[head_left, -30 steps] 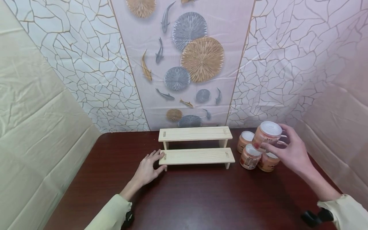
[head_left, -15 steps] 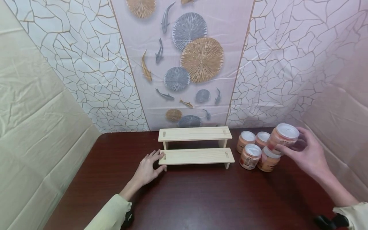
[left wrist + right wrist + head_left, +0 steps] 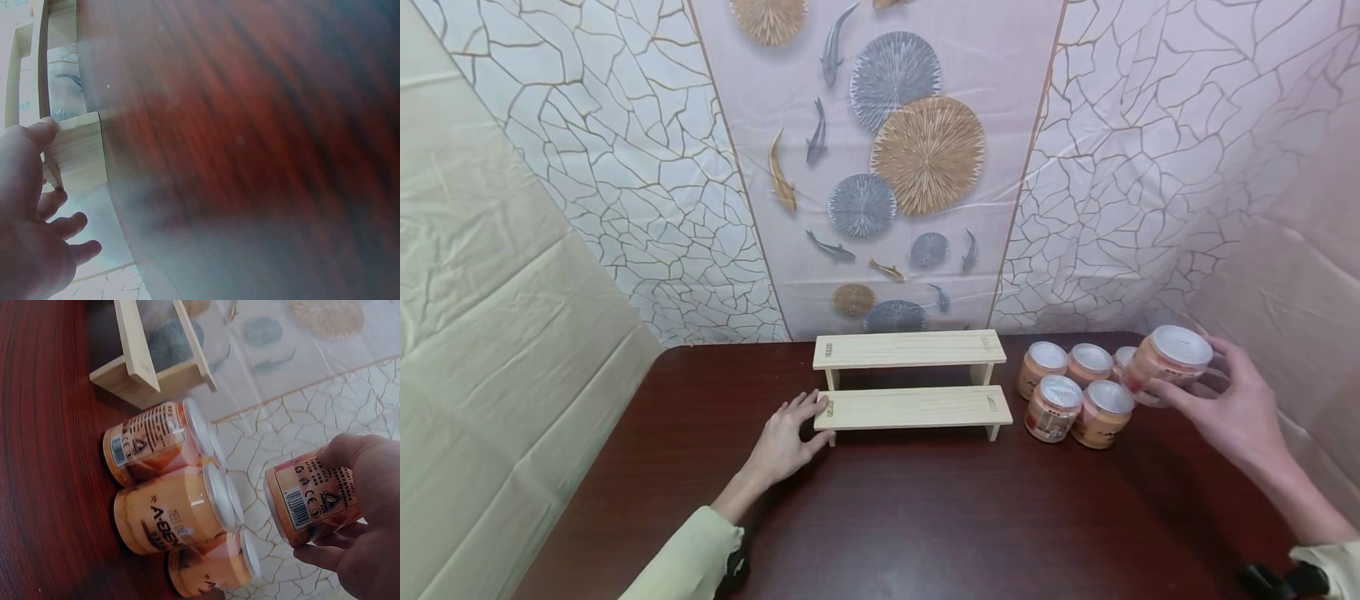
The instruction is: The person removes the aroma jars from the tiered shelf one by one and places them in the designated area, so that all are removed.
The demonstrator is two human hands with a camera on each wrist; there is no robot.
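My right hand (image 3: 1236, 408) grips a jar (image 3: 1168, 358) with a silvery-white lid and an orange-pink printed label, thumb on one side and fingers on the other. The jar is raised and slightly tilted at the right end of a group of similar jars (image 3: 1107, 412). In the right wrist view, a gap separates the held jar (image 3: 309, 497) from the standing ones (image 3: 169, 509). At the lower tier of a pale wooden two-tier shelf (image 3: 913, 408), my left hand (image 3: 786, 437) holds the left end between thumb and index finger. Its other fingers extend loosely past the end (image 3: 78, 153).
The upper tier (image 3: 910, 350) of the shelf stands behind the lower one, near the back wall cloth. Several jars stand upright in two rows right of the shelf. Dark red-brown tabletop (image 3: 910, 525) stretches in front. Fabric walls (image 3: 1285, 292) close in both sides.
My right hand has carried the jar to the right, past the front jars, uncovering more lids behind it. My left hand and the shelf have stayed in place.
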